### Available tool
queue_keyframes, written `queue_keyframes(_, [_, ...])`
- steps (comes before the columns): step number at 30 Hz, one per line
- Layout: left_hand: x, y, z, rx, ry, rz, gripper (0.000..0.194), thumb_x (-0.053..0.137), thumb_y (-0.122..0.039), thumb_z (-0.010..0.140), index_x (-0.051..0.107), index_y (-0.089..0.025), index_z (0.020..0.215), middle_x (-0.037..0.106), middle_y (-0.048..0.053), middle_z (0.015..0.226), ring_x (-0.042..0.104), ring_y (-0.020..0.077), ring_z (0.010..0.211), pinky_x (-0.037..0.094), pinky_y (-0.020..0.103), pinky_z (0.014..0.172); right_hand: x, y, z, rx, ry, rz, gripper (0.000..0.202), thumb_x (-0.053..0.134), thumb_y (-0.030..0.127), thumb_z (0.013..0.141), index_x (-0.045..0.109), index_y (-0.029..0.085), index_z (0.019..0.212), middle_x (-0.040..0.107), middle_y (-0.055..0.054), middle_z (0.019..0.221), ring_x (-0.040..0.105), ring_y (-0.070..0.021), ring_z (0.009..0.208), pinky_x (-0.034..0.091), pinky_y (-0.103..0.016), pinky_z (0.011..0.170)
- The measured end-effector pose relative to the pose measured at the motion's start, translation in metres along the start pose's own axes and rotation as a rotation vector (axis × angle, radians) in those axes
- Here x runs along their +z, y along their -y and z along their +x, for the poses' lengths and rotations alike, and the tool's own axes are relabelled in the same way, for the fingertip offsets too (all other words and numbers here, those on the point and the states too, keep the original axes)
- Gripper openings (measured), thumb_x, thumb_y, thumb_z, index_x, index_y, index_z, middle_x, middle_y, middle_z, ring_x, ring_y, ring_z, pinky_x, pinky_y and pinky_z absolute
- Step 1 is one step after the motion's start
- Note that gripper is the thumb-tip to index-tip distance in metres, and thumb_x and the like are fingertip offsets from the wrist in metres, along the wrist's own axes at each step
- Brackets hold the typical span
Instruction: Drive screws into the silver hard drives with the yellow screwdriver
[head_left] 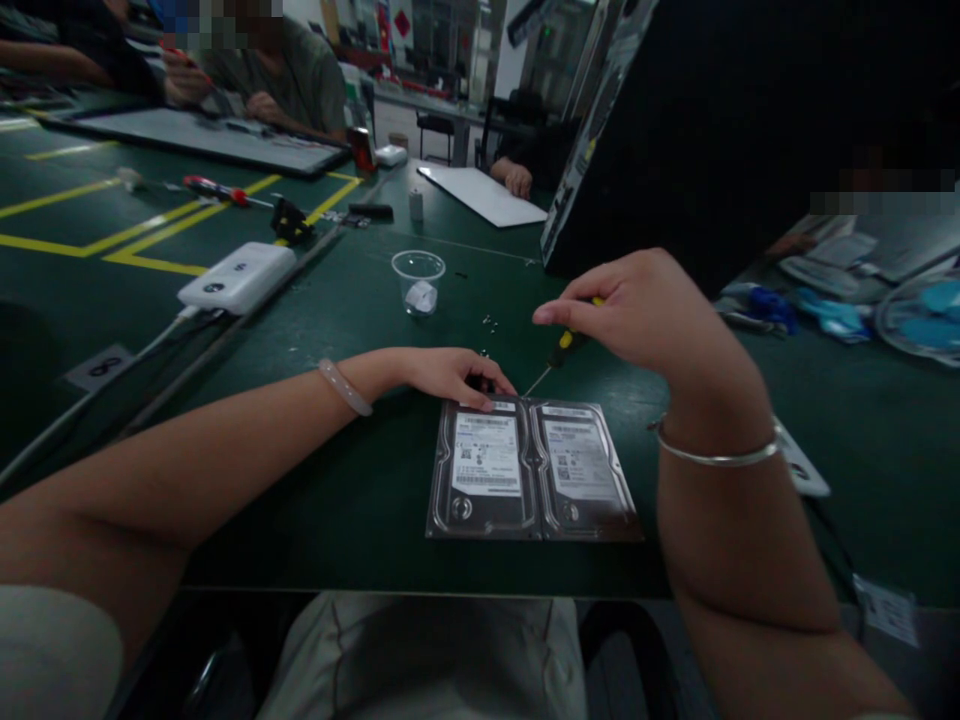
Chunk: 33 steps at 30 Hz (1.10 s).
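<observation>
Two hard drives lie side by side, labels up, on the green table: the left hard drive (486,458) and the right hard drive (579,462). With its thumb on top and fingers bent at the far edge, my left hand (454,374) grips the left hard drive. My right hand (646,310) is closed around a yellow and black screwdriver (564,348). The thin shaft slants down to the left, its tip at the far edge near where the drives meet. Several small screws (490,323) lie just beyond. A clear plastic cup (418,282) holds something white and crumpled.
A large black panel (720,130) stands tilted at right. The white power bank (238,277) with cables lies left, near a red screwdriver (225,191). A white board (484,194) lies at the back. Other people sit across the table and at right.
</observation>
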<state>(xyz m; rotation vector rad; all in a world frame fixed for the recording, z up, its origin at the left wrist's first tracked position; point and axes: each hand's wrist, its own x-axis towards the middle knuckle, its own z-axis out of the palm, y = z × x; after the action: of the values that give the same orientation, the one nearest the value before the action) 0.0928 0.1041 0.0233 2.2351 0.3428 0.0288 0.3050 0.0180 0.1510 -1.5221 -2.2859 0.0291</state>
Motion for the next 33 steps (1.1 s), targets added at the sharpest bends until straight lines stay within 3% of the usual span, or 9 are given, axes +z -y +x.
queue_keyframes(5, [0.000,-0.001,0.000,0.002,-0.002,-0.006,0.047,0.064,-0.043,0.089,0.062,-0.022,0.131,0.067,0.005,0.113,0.061,0.0163,0.096,0.046,0.026,0.086,0.003,0.002,0.001,-0.013,0.001,0.003,0.049,0.058,0.064,0.088,0.080,0.022,0.079,0.067,-0.003,0.066,0.052,-0.0148,0.060,0.031,-0.033,0.061])
queue_keyframes(9, [0.001,-0.001,0.001,0.009,-0.003,-0.007,0.048,0.064,-0.042,0.089,0.062,-0.020,0.132,0.066,0.006,0.116,0.060,0.0168,0.098,0.046,0.028,0.088,0.003,0.000,0.003,-0.108,-0.005,-0.052,0.034,0.055,0.045,0.094,0.078,0.020,0.100,0.076,-0.007,0.094,0.063,-0.0208,0.082,0.040,-0.036,0.073])
queue_keyframes(12, [0.001,0.000,0.001,0.010,-0.007,-0.016,0.048,0.065,-0.044,0.088,0.063,-0.022,0.131,0.066,0.006,0.117,0.060,0.0174,0.099,0.045,0.028,0.088,-0.001,-0.003,0.003,-0.155,0.020,-0.071,0.032,0.058,0.039,0.092,0.073,0.021,0.114,0.074,-0.009,0.111,0.064,-0.0239,0.095,0.044,-0.037,0.082])
queue_keyframes(19, [0.000,0.002,0.001,-0.002,0.004,0.009,0.051,0.064,-0.047,0.089,0.061,-0.022,0.133,0.066,0.006,0.117,0.060,0.0179,0.100,0.046,0.028,0.088,-0.023,-0.014,-0.008,-0.097,0.093,0.060,0.043,0.071,0.025,0.081,0.067,0.019,0.124,0.072,-0.006,0.096,0.065,-0.0194,0.082,0.048,-0.034,0.074])
queue_keyframes(22, [0.000,0.003,0.000,-0.001,0.012,0.015,0.053,0.063,-0.048,0.090,0.061,-0.020,0.135,0.064,0.007,0.120,0.060,0.0188,0.102,0.046,0.029,0.090,-0.026,-0.019,-0.010,-0.157,0.178,0.086,0.037,0.064,0.021,0.087,0.071,0.019,0.123,0.076,-0.007,0.104,0.069,-0.0192,0.089,0.051,-0.034,0.080])
queue_keyframes(30, [-0.001,0.000,0.000,-0.004,0.012,0.008,0.052,0.064,-0.047,0.090,0.061,-0.020,0.134,0.065,0.008,0.121,0.061,0.0196,0.103,0.047,0.030,0.090,-0.023,-0.020,-0.008,-0.209,0.192,0.100,0.049,0.054,0.016,0.091,0.063,0.026,0.137,0.071,-0.002,0.131,0.070,-0.0225,0.108,0.054,-0.039,0.095])
queue_keyframes(33, [-0.001,0.001,0.000,0.000,0.013,0.007,0.052,0.063,-0.047,0.090,0.061,-0.019,0.134,0.065,0.008,0.120,0.060,0.0188,0.101,0.047,0.029,0.089,-0.024,-0.019,-0.008,-0.218,0.210,0.108,0.048,0.051,0.016,0.093,0.061,0.023,0.139,0.071,-0.004,0.131,0.071,-0.0190,0.101,0.055,-0.036,0.090])
